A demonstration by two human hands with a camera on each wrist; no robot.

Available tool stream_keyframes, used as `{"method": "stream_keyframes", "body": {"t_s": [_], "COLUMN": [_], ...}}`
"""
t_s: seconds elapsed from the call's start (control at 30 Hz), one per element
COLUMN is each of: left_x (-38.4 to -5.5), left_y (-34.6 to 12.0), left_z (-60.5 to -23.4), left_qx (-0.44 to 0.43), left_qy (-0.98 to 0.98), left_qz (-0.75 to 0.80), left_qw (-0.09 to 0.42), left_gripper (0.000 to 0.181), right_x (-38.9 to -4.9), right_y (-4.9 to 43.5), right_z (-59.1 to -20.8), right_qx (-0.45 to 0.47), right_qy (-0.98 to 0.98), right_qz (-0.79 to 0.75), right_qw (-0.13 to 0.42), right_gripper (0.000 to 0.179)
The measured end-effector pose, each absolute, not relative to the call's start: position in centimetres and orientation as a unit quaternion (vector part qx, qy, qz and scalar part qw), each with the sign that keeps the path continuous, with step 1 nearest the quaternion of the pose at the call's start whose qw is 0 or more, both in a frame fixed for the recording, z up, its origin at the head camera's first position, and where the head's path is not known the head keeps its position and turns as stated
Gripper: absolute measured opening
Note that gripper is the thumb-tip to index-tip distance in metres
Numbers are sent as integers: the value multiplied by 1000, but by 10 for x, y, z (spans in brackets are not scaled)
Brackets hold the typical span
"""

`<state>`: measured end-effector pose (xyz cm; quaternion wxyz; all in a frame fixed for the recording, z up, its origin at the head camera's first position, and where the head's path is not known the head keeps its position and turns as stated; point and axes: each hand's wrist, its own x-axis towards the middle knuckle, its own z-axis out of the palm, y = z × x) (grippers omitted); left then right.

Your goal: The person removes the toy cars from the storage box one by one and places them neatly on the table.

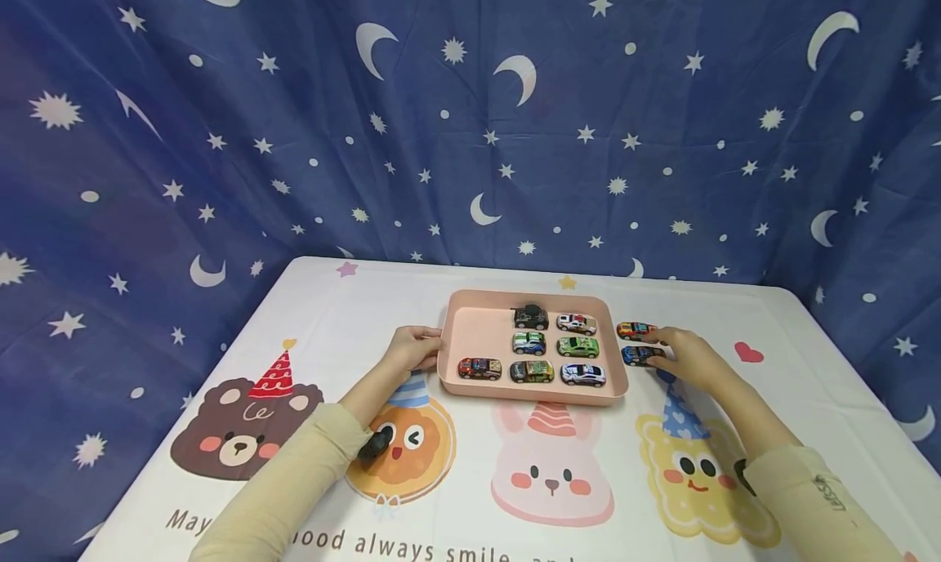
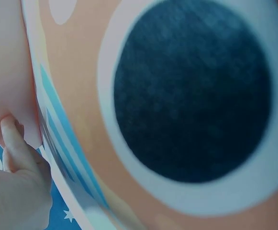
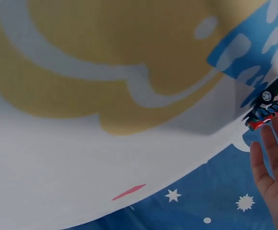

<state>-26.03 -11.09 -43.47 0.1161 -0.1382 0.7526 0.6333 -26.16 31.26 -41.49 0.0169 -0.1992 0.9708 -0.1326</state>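
Observation:
A pink tray (image 1: pixel 478 331) holds several toy cars, among them a red one (image 1: pixel 479 369), a green one (image 1: pixel 577 347) and a black toy tank (image 1: pixel 531 317). My left hand (image 1: pixel 413 350) grips the tray's left rim between thumb and fingers. Outside the tray's right side, a red-and-yellow toy car (image 1: pixel 635 331) and a dark blue toy car (image 1: pixel 639 355) lie one behind the other. My right hand (image 1: pixel 685 358) touches both cars at their right ends. In the right wrist view, its fingers are fairly straight beside the dark blue car.
A white tablecloth (image 1: pixel 412 537) printed with cartoon animals covers the table. Behind the table hangs a blue curtain (image 1: pixel 441 178) with moons and stars. A small black object (image 1: pixel 376 444) sits at my left wrist.

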Motion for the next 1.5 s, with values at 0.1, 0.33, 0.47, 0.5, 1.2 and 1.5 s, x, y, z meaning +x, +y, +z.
{"method": "stream_keyframes", "body": {"t_s": [0.1,0.33,0.47,0.5,1.2,1.5], "left_x": [-262,-265,-264,-264,-263,-263], "left_y": [-110,-108,-109,-109,-112,-112], "left_z": [-435,-438,-436,-436,-435,-434], "left_qx": [-137,-141,-143,-143,-142,-149], "left_qy": [752,750,752,753,755,746], "left_qz": [634,635,633,633,628,635], "left_qw": [117,117,115,115,124,133], "left_gripper": [33,33,33,33,32,34], "right_x": [-261,-256,-251,-250,-231,-227], "right_y": [312,305,293,289,216,182], "right_z": [-413,-407,-401,-400,-379,-380], "right_qx": [-199,-181,-181,-182,-248,-299], "right_qy": [971,973,970,968,950,929], "right_qz": [-134,-144,-163,-170,-184,-209], "right_qw": [9,5,-14,-17,-54,-58], "right_gripper": [33,34,33,32,31,33]}}
